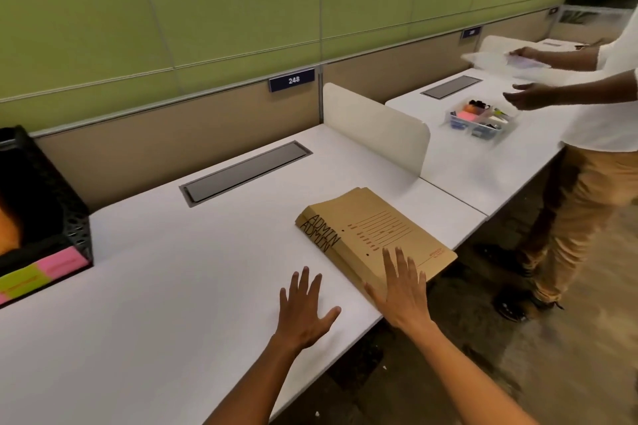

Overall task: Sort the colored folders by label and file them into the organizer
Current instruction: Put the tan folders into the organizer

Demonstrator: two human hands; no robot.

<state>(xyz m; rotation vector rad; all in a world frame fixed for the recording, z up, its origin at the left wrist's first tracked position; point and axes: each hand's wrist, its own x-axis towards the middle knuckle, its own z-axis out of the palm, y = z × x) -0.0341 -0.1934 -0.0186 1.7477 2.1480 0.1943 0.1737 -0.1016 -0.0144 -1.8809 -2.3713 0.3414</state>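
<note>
Two brown folders [373,228], each marked ADMIN, lie stacked near the front edge of the white desk [193,272]. My right hand [402,290] rests flat on the stack's near corner with its fingers straight. My left hand [305,307] lies open on the desk just left of the folders, fingers spread, holding nothing. At the far left stands the black mesh organizer [69,214], with orange, pink and yellow-green folders showing in it.
A white divider panel [376,124] separates this desk from the one to the right. There a person in a white shirt [604,103] handles papers above a clear tray of stationery [481,121]. A cable hatch [245,169] is set into the desk behind the folders.
</note>
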